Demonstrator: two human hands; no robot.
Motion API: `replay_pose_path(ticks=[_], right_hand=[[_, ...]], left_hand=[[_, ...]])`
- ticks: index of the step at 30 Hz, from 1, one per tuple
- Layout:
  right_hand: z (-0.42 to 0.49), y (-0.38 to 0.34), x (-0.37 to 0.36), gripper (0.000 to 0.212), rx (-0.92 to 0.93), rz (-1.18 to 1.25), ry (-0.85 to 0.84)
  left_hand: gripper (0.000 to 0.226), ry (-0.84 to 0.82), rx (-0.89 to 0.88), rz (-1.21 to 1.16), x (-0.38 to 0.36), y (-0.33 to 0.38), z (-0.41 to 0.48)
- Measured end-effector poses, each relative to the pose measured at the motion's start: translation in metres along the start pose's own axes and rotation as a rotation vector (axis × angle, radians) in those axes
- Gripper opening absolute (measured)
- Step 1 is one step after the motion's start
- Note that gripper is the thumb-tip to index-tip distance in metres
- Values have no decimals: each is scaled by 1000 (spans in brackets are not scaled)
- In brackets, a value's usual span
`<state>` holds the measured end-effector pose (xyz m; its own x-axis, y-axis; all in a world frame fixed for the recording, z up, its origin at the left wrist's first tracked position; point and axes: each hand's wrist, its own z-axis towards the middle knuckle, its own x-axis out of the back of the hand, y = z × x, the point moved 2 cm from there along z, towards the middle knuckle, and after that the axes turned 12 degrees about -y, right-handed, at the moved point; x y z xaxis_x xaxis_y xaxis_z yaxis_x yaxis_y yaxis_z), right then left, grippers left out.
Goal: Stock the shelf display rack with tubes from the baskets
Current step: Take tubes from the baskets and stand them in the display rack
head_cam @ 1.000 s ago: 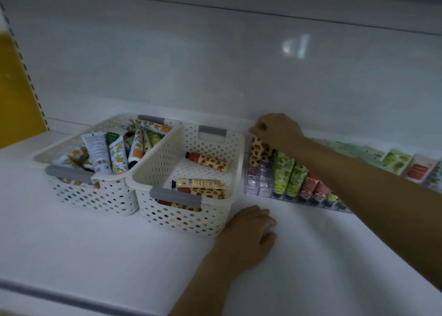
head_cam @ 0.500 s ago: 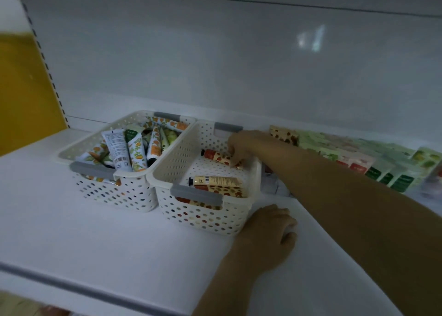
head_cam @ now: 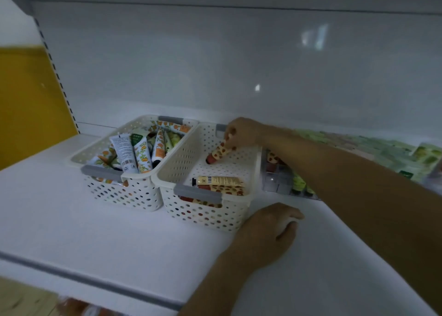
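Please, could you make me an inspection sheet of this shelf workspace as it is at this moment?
Surface: white shelf, carries two baskets and a rack.
Job's things: left basket full of tubes; right basket holds a few; rack partly filled.
Clutter: green boxes behind the rack.
Grippers: right hand pinches a spotted tube in the right basket, cap down; left hand rests on the shelf by that basket.
Cables: nothing seen.
Surroundings: white back wall, yellow panel at left.

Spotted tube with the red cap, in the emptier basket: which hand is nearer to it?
Right. The right hand pinches the spotted tube by its upper end inside the basket. The left hand rests on the shelf by the basket's front corner, apart from the tube.
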<state>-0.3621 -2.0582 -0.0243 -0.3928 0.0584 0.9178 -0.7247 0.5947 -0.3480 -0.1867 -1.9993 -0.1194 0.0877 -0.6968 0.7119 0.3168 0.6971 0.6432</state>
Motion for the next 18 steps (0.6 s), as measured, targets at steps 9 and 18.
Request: replay_pose_path(ticks=[9,18], right_hand=[[-83,16,62,27,123,513,285],[-116,55,72,29,68,258,395]], left_hand=[[28,75,-251,-9,65,60,-18],[25,-80,182,359,138,9,25]])
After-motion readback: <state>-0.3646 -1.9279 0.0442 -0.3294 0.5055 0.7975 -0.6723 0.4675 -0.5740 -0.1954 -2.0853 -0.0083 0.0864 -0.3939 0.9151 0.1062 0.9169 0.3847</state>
